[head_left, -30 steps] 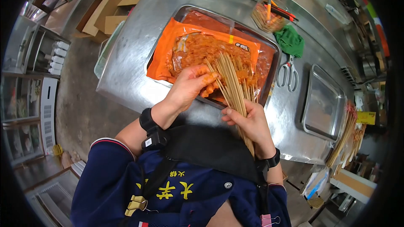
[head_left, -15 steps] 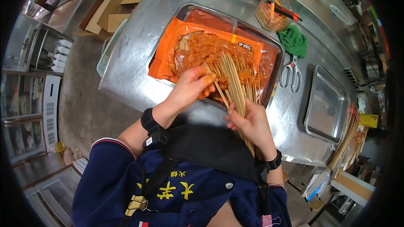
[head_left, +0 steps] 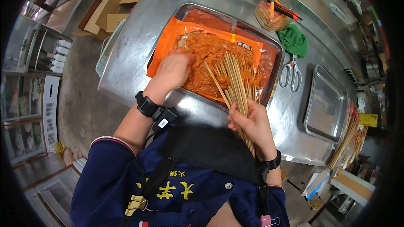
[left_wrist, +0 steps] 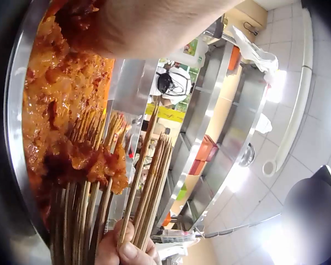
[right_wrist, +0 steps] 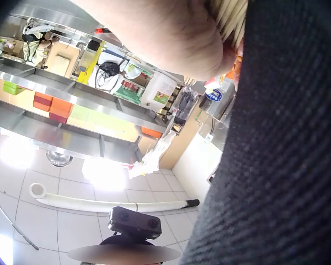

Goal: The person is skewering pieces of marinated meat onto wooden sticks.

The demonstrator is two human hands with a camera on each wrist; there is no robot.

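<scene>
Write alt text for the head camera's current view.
A person's right hand holds a bundle of wooden skewers over a metal tray, while the left hand touches saucy orange food on an orange bag inside it. Scissors and a green cloth lie to the right.

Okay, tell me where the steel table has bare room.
There's bare steel table left of the large metal tray of orange food, and right of it, up to the shallow rectangular metal tray, nearer than the grey-handled scissors. Crowded: the large tray, with the left hand and wooden skewers over it, and the green cloth beside the clear container.
</scene>
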